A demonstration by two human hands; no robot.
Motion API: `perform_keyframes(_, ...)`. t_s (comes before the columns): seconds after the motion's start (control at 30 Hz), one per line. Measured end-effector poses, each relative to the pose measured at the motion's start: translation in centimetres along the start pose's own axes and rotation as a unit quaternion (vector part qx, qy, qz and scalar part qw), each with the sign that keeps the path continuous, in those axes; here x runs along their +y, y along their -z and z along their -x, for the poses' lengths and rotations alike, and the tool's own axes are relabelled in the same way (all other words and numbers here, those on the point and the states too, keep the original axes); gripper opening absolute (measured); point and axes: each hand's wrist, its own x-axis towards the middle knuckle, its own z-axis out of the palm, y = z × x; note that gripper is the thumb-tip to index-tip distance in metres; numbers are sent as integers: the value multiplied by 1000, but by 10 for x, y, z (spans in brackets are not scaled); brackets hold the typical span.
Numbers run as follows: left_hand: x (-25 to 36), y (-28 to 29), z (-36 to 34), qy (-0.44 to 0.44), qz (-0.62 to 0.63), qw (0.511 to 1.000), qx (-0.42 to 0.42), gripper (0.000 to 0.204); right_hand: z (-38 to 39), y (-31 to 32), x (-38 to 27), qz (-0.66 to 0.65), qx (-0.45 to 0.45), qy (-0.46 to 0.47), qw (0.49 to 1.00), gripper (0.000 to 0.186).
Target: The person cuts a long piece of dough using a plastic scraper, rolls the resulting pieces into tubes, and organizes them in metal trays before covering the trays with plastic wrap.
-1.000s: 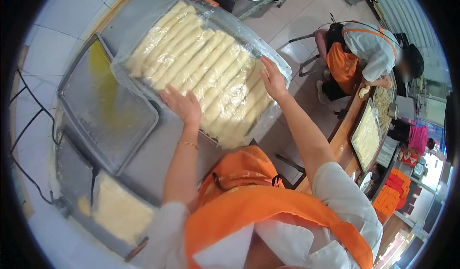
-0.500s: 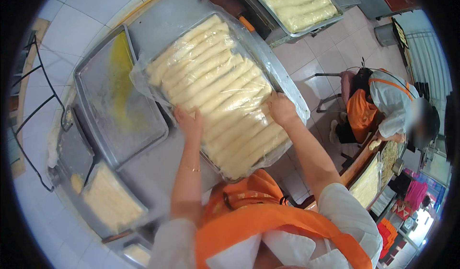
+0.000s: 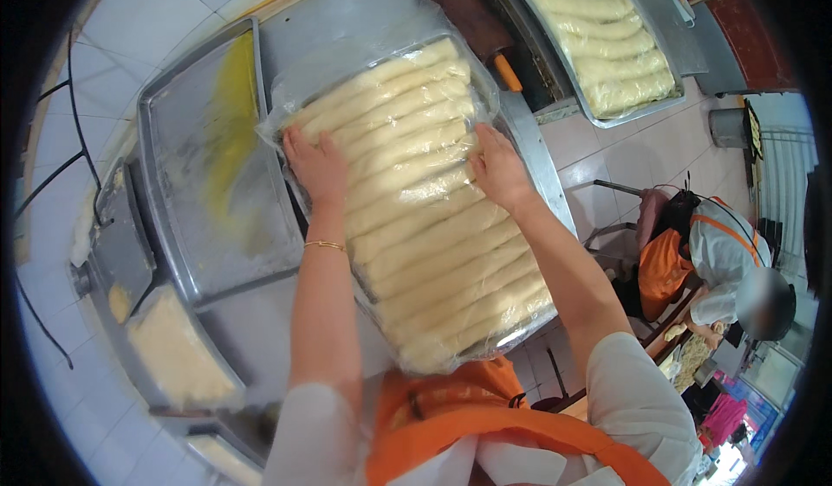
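Long pale dough rolls (image 3: pixel 433 217) lie side by side on a metal tray (image 3: pixel 517 337) under clear plastic film (image 3: pixel 381 63). My left hand (image 3: pixel 318 164) rests on the film at the tray's left edge, its fingers stretched out and apart. Across from it, my right hand (image 3: pixel 501 164) touches the film along the right edge with fingers extended. The film spreads over the rolls and hangs past the tray's rim, wrinkled at the far corners. Where the fingertips press down, the film's border is partly hidden.
Left of the rolls lies a metal tray (image 3: pixel 186 291) streaked with yellow. Nearer stands a container of pale dough (image 3: pixel 182 352). A rolling pin (image 3: pixel 468 14) and another covered tray of rolls (image 3: pixel 607 44) are at the back. At right, a person in an orange apron (image 3: pixel 663 274) bends over a table.
Both hands have moved farther along the tray's sides, toward its far end. The film lies straighter over the rolls. My view has shifted, so the tray appears turned slightly.
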Motion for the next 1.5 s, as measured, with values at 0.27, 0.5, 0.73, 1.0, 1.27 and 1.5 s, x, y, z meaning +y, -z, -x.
perform_keyframes(0.27,42,26,-51,-28,-164,973,-163,61,-134,31,-10,19,150,171,974,48)
perform_keyframes(0.5,5,-13,-16,-113,-131,984,-41,63,-142,-6,-4,139,126,186,964,50)
perform_keyframes(0.73,-12,-20,-30,-139,-185,972,-39,47,-158,3,-19,216,112,200,949,38)
perform_keyframes(1.0,6,1,-61,-152,-232,953,-125,32,-196,21,-37,327,-34,127,936,30)
perform_keyframes(1.27,65,-14,-49,-277,-23,958,-70,30,-177,-3,-46,69,-15,260,963,32)
perform_keyframes(1.5,42,-42,-36,-224,-112,964,-91,48,-175,-12,-59,135,-55,198,969,41)
